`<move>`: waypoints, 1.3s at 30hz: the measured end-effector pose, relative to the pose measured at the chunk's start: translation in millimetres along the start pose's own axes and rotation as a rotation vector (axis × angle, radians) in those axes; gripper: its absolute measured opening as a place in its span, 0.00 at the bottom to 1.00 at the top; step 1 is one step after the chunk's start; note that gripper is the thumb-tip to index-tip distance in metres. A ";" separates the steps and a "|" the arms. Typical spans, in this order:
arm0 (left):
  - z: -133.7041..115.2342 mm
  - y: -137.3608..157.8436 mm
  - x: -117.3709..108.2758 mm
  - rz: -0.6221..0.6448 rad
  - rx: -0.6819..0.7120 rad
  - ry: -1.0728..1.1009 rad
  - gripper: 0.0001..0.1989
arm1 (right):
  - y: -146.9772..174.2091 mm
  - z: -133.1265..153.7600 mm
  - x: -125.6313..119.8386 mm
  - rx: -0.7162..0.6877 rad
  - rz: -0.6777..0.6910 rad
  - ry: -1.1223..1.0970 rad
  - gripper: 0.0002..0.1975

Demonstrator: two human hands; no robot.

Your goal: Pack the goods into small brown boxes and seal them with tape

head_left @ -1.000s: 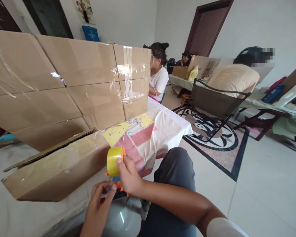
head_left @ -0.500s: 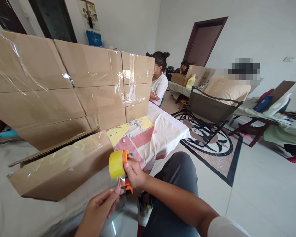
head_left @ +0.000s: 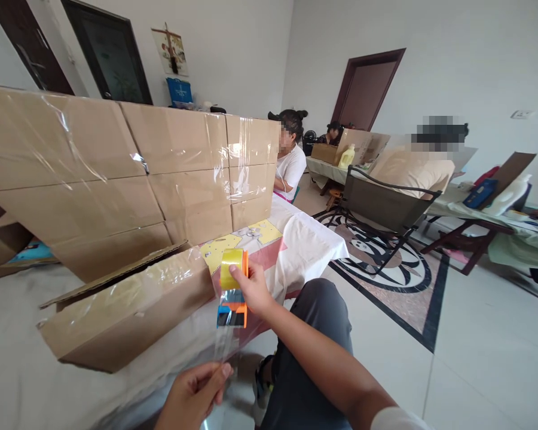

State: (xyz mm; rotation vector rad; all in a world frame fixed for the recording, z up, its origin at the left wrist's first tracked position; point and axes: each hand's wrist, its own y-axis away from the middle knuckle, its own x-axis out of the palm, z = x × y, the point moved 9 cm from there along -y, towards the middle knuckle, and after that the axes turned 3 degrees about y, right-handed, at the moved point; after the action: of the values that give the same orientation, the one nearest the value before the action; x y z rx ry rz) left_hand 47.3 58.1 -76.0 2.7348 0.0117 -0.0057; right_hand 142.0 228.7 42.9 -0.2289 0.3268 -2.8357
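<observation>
Right hand: the right hand (head_left: 252,288) is curled around the orange-and-blue plastic tape dispenser (head_left: 232,313), thumb pressed against the yellow roll of clear packing tape (head_left: 231,268) mounted on top of it; it holds the dispenser up in the air in front of the body.
Left hand: the left hand (head_left: 196,397) sits low in the picture, fingertips pressed together in a pinch on the free end of the clear strip of tape (head_left: 225,341).
Change: half a second ago the two hands were close together, the left fingers right under the dispenser; now the right hand has risen and moved away while the left has dropped, so a longer stretch of tape hangs taut between them.
Meaning: judging from that, a length of tape is being drawn off the roll and is not yet stuck to anything.
Tape relative to hands: the strip runs downward from the dispenser's mouth to the left fingertips; the dispenser is above and slightly right of the left hand, apart from it.
Nearest box: the long brown cardboard box with glossy tape on its face (head_left: 130,310) lies on the white-covered desk (head_left: 13,358), just left of the dispenser, not touched by either hand.
Behind it: a wall of stacked taped cardboard cartons (head_left: 130,173).
Others: a person in a white shirt (head_left: 291,164) sits beyond the cartons, hands out of sight.
</observation>
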 end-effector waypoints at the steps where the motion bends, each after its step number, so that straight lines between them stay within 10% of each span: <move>1: 3.3 -1.7 -1.4 0.003 0.017 -0.019 0.31 | 3.5 1.7 1.7 0.007 0.009 -0.021 0.21; 11: -43.6 12.0 -2.9 -0.147 0.726 -0.545 0.18 | 42.6 -29.1 32.6 0.390 0.207 -0.465 0.21; 16: 2.7 -22.3 -11.7 -0.127 0.483 -0.588 0.19 | 41.5 17.0 -16.8 0.252 0.400 -0.295 0.35; 22: 39.1 -36.0 35.2 0.054 0.375 -0.609 0.23 | -15.4 29.9 -142.2 -0.069 -0.184 0.150 0.27; 30: 3.4 -38.8 34.2 0.005 0.287 -0.357 0.17 | -67.8 -45.2 -147.2 0.051 -0.201 0.272 0.27; 39: -44.2 -10.4 -16.1 -0.207 0.352 -0.042 0.16 | -32.3 2.5 -158.3 -0.194 -0.624 0.628 0.31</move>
State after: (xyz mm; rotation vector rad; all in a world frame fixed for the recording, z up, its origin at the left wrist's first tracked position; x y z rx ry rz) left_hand 31.2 85.0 -39.4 3.0699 0.3087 -0.1359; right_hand 284.5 304.3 33.6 0.6552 0.7734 -3.4237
